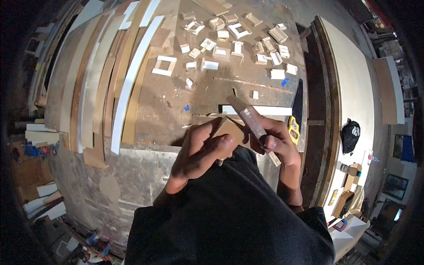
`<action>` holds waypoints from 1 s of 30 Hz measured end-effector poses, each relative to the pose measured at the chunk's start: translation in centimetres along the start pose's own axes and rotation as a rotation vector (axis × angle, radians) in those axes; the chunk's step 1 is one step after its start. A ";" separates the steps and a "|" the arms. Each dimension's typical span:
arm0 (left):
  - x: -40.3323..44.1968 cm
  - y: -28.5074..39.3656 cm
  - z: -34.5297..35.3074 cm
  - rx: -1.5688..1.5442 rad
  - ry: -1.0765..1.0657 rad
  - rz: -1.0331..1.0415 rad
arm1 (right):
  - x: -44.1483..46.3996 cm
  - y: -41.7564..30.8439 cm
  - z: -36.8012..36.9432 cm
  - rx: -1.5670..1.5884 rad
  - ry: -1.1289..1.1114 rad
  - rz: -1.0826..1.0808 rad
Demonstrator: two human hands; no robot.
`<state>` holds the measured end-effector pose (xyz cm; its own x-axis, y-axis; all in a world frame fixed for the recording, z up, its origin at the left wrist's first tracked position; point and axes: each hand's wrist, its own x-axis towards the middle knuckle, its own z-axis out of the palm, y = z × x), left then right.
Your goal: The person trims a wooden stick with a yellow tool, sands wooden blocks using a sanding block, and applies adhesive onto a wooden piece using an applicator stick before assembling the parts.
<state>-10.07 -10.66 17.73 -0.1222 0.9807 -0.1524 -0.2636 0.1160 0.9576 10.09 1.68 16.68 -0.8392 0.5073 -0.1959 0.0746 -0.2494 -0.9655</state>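
Note:
My left hand point(201, 150) is closed around a small wooden block point(229, 129), its thumb pressed on the near face. To the right of it, my right hand point(279, 140) grips a long, narrow, worn strip-like tool point(251, 118), which slants up and to the left past the block. Whether tool and block touch is hard to tell. Both hands are above the near edge of the brown worktable point(176, 110), in front of a black shirt. Just beyond them lies a white strip point(265, 110).
Several small wooden pieces point(221, 53) are scattered at the table's far side. Long boards point(132, 84) lie at the left. A yellow-handled saw point(293, 128) rests at the right edge. Past a gap, a pale board point(353, 84) holds a black bag point(350, 136).

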 end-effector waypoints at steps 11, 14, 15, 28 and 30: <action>0.2 -0.7 -2.5 -0.050 0.087 0.075 | -0.5 -0.3 -2.5 -0.307 -0.067 0.074; -0.1 0.5 -3.2 -0.038 0.121 0.111 | -0.9 0.2 -2.1 -0.316 -0.014 0.036; -0.1 0.3 -3.3 -0.023 0.138 0.146 | -1.0 0.3 -1.5 -0.203 0.055 0.052; 1.2 -0.4 -2.1 0.059 0.127 0.166 | 0.1 -0.5 0.0 -0.252 -0.007 -0.064; 1.3 -1.3 -2.0 0.147 0.002 0.191 | 0.5 -0.9 0.9 -0.197 0.016 -0.049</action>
<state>-11.84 -9.88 15.81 -0.1586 0.9867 0.0350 -0.0931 -0.0502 0.9944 9.09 1.43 17.56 -0.8358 0.5285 -0.1489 0.1388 -0.0590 -0.9886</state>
